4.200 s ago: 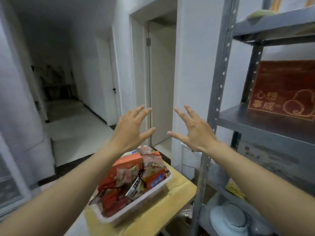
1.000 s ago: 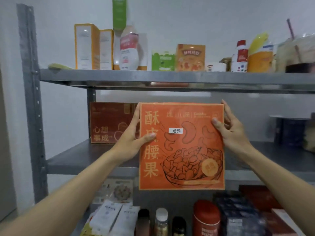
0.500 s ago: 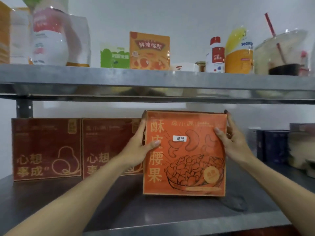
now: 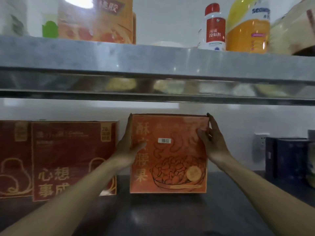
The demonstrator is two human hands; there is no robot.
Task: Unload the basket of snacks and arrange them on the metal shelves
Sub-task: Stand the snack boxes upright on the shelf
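Flat square orange cardboard snack box (image 4: 168, 154) upright on dark metal shelf (image 4: 170, 212), gripped by left hand (image 4: 127, 149) and right hand (image 4: 214, 143), fingers on side edges, thumbs on front; dark red carton (image 4: 73, 159) just left, navy boxes (image 4: 288, 157) well right.

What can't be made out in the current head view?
All head view.
- Finger wrap of left hand and right hand: hidden behind the orange cashew box they grip.
- Dark red box: lower right corner covered by the left forearm.
- Yellow bottle: top cut off by frame edge, label blurred.
- Snack basket: out of frame.
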